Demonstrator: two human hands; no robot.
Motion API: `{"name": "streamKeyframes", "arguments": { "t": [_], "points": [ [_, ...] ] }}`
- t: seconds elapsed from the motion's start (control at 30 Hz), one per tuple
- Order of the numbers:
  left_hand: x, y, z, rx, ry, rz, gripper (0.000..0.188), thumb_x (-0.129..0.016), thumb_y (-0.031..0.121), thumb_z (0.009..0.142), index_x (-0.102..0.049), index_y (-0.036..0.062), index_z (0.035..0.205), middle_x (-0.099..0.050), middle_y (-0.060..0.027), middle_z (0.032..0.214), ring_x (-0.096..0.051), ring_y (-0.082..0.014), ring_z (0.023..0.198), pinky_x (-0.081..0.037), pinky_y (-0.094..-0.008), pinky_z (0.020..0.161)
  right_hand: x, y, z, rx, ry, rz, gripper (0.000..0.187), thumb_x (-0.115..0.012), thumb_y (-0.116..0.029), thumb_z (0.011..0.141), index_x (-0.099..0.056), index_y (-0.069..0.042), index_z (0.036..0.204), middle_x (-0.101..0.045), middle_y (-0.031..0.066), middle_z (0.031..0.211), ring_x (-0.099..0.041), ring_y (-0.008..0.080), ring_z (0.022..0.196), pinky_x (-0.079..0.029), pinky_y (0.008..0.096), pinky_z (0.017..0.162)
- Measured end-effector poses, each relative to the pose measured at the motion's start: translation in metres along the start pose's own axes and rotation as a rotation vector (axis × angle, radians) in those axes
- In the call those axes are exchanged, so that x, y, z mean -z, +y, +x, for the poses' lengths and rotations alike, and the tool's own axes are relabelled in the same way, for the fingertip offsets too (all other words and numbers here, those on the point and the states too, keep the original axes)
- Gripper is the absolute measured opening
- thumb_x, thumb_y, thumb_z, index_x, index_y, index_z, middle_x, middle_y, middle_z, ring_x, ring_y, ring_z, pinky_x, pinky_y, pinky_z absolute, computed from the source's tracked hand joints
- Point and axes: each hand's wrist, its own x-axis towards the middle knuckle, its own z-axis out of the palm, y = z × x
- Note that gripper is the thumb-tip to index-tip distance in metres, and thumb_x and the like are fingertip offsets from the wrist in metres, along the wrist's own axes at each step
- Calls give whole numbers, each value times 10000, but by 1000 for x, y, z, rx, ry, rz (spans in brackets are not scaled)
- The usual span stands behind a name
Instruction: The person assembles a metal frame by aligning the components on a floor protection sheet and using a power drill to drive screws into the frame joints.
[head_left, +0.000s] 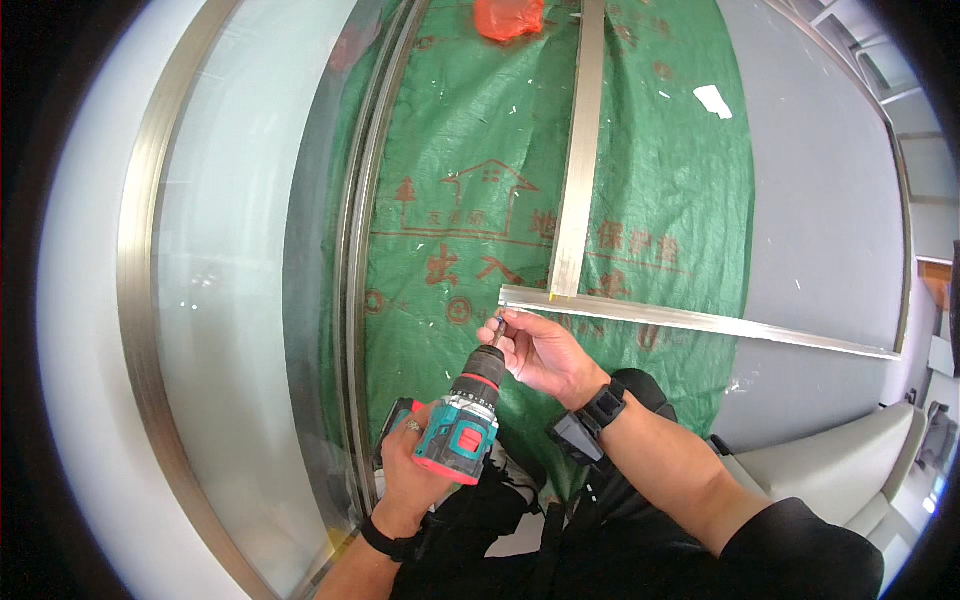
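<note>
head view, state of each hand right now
Left hand: closed around the drill.
Right hand: pinched closed by the bit tip; what it holds cannot be told.

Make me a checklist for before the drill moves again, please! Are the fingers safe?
1. Drill held: ok, the left hand is wrapped around it.
2. Drill bit pointing toward the near end of the crosswise metal strip: ok.
3. Fingers away from the bit: not ok, the right hand has its fingertips right at the bit's tip.
4. Something small on the tip: cannot tell, the fingers hide too much.
5. Long metal strip fastened to the crosswise one: cannot tell, though its end meets it.
6. Green sheet spread under the long strip: ok.
</note>
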Motion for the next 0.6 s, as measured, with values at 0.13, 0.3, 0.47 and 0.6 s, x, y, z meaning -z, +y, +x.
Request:
{"name": "streamKeyframes", "arguments": {
  "t": [0.13,0.3,0.47,0.6],
  "points": [
    [1,6,2,28,-15,-69,294,-733,44,741,-639,7,1017,-678,-43,891,-609,-99,789,-500,-269,721,-2,-1,-1,11,-14,44,120,-548,-74,932,-576,42,949,-649,189,965,-660,303,969,-615,315,725],
    [12,10,12,-51,-21,37,322,-758,73,720,-640,3,1012,-674,-42,888,-602,-98,781,-498,-270,719,-12,-6,-6,66,-23,-60,121,-537,-70,932,-574,43,949,-652,195,971,-665,304,961,-614,316,727],
    [34,24,16,-102,-63,111,359,-785,113,684,-650,8,999,-679,-80,877,-632,-150,766,-503,-295,709,-29,1,-12,170,-24,-207,125,-521,-80,942,-576,33,944,-654,185,959,-669,292,955,-610,317,739],
    [50,41,19,-298,-38,311,400,-783,125,648,-639,11,1004,-661,-166,890,-641,-340,792,-512,-379,718,-39,4,-15,242,43,-439,118,-508,-88,948,-571,8,975,-645,141,951,-664,298,949,-595,312,759]
  ]
}}
